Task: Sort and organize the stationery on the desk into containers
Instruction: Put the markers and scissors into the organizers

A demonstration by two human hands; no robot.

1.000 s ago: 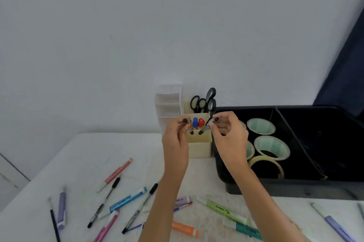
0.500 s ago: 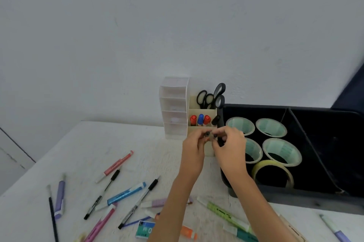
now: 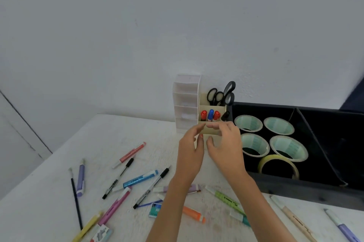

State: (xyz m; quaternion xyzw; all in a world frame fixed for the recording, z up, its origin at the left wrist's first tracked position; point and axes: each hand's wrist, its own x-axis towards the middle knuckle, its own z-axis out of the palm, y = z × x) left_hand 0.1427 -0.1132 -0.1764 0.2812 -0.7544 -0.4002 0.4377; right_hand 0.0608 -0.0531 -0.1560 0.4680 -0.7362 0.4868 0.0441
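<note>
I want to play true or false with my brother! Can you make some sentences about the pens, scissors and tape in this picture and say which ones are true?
1. The scissors stand in the beige organizer. True.
2. The tape rolls lie on the white desk. False: they lie in the black bin.
3. A blue-capped marker stands between two red-capped markers in the organizer. True.
4. Everything for writing is already put away. False: the blue highlighter and the black pen, among others, lie loose on the desk.
</note>
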